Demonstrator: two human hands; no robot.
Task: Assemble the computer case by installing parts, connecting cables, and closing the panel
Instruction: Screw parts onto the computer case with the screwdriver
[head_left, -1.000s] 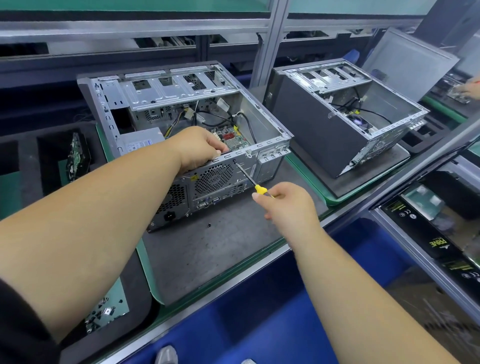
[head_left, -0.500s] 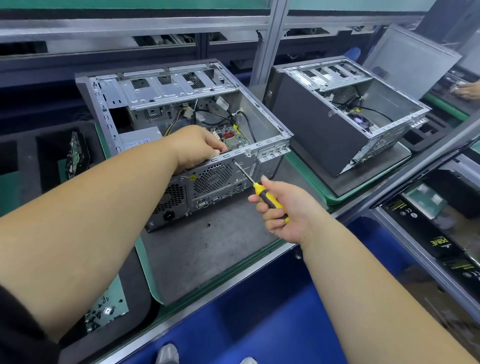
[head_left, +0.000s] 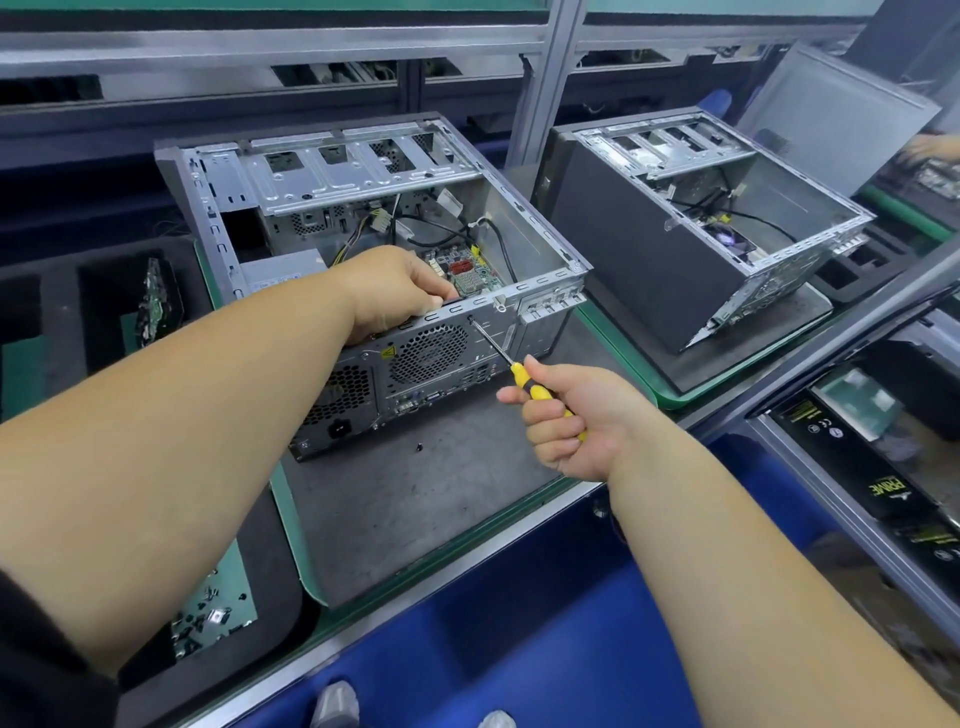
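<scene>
From the head camera, an open computer case (head_left: 363, 249) lies on its side on a grey mat (head_left: 415, 499) near the middle of the surface, its open side facing up and its rear panel turned toward the near edge. Inside it, a circuit board (head_left: 467, 270) and loose cables (head_left: 415, 223) show under the silver drive cage (head_left: 353, 171).

The left hand (head_left: 395, 291) reaches over the rear top rail of the case, fingers curled over that rail and gripping it. The right hand (head_left: 566, 415) is closed around the yellow-and-black handle of a screwdriver (head_left: 498, 353). The shaft slants up and to the left, and its tip meets a screw (head_left: 471, 319) high on the rear panel, just above and to the right of the round fan grille (head_left: 428, 353).

A small dark screw (head_left: 418, 446) lies loose on the mat just in front of the case. At the left side of the surface, black foam trays (head_left: 62, 322) hold a green board standing on edge (head_left: 153, 301), and nearer the front left corner a green tray (head_left: 213, 618) carries scattered small parts.

To the right stands a second open case (head_left: 691, 223) on its own mat, tilted, with a grey side panel (head_left: 831, 119) leaning behind it. Another person's hand (head_left: 930, 150) shows at the far right edge. Black boxes with yellow print (head_left: 883, 467) sit lower on the right.
</scene>
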